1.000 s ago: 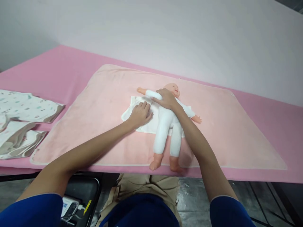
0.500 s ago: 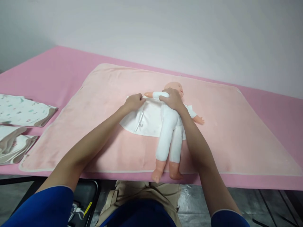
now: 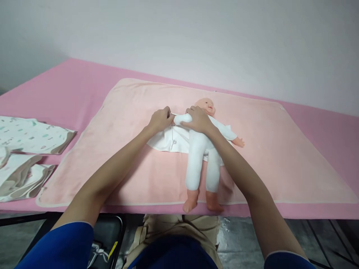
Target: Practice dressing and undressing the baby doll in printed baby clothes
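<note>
A baby doll (image 3: 195, 160) with a white cloth body lies on its back, face turned to the right. Spread under it and out to its left is a white baby shirt (image 3: 168, 141); a short sleeve of it covers the upper part of the doll's arm on the right side. My left hand (image 3: 160, 120) is closed on the shirt's edge, right at the doll's other hand, which is mostly hidden by my fingers. Across the doll's chest and upper arm lies my right hand (image 3: 198, 118), thumb below the arm and fingers over it, gripping it.
The doll lies on a pale pink mat (image 3: 126, 172) on a pink-covered table (image 3: 64, 86). Folded printed cloths (image 3: 36, 134) lie at the left. Behind stands a plain wall (image 3: 196, 41). A black chair (image 3: 108, 228) with a cable on it is below the table edge.
My left hand has closed in around the doll's hand, which showed plainly before. My right hand has shifted slightly left, and the doll's face has turned more upward. The shirt's left part is drawn up.
</note>
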`<state>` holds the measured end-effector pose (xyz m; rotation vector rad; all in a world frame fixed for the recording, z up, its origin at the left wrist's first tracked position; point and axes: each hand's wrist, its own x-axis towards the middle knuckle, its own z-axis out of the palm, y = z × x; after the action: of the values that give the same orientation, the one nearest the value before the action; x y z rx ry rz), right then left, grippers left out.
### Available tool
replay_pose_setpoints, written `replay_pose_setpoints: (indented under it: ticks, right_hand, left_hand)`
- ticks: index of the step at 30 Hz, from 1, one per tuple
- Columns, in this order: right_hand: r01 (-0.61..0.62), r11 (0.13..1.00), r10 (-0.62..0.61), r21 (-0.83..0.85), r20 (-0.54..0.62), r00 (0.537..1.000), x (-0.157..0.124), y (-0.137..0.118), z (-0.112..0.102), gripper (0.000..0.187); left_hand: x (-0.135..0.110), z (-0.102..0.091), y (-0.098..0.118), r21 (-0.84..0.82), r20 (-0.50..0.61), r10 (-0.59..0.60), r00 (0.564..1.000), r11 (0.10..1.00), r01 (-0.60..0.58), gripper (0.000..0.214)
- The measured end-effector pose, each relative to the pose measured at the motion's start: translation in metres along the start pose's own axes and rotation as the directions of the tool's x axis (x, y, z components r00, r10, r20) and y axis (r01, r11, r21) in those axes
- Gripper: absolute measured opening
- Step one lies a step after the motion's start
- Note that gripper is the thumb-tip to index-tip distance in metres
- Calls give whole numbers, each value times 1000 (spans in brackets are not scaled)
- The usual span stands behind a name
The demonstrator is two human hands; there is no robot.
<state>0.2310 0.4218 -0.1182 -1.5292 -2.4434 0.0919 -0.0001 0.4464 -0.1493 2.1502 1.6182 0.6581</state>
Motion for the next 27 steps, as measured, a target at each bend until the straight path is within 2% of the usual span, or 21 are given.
replay_pose_setpoints:
  ticks: [5, 8, 10, 12, 14, 16, 18, 20, 23, 25, 27]
  right_hand:
    - [-54, 998, 55, -21, 39, 998, 1, -1, 2, 38]
    - [-67, 997, 69, -27, 90, 994, 9, -13, 5, 48]
    - [-66, 998, 66, 1, 82, 994, 10, -20, 5, 52]
    - [-58, 996, 60, 67, -22, 998, 3, -20, 2, 45]
    - [-60, 990, 86, 131, -203, 975, -16, -8, -4, 36]
    - [-100, 983, 150, 153, -360, 921, -45, 18, -10, 33]
    - [-181, 972, 228, 148, -419, 879, -78, 51, -14, 38]
    - [-213, 960, 261, 184, -300, 918, -107, 82, -13, 55]
    - [-189, 965, 208, 184, -92, 974, -131, 111, -7, 76]
    - [-153, 977, 169, 151, -97, 981, -131, 114, -4, 70]
    - [-102, 983, 126, 150, -161, 979, -122, 107, -4, 59]
  left_hand:
    - [3, -14, 1, -118, 10, 35, 999, 992, -33, 17]
    - [1, -16, 11, -126, -3, 64, 998, 990, -64, 13]
    - [-1, -15, 15, -104, 0, 70, 998, 992, -69, 11]
    - [-3, -12, 16, -71, -9, 75, 997, 995, -75, 11]
    - [-3, -9, 14, -33, -31, 78, 996, 996, -79, 14]
    - [-2, -7, 10, 3, -30, 80, 996, 997, -80, 17]
    - [2, -4, 7, 22, -2, 101, 995, 995, -101, 18]
    - [5, 0, 6, 27, -4, 137, 991, 990, -137, 18]
    - [9, 5, 6, 14, -74, 161, 984, 987, -160, 15]
    - [9, 9, 8, -13, -104, 151, 983, 988, -153, 14]
    - [9, 12, 11, -60, -122, 141, 983, 987, -149, 13]
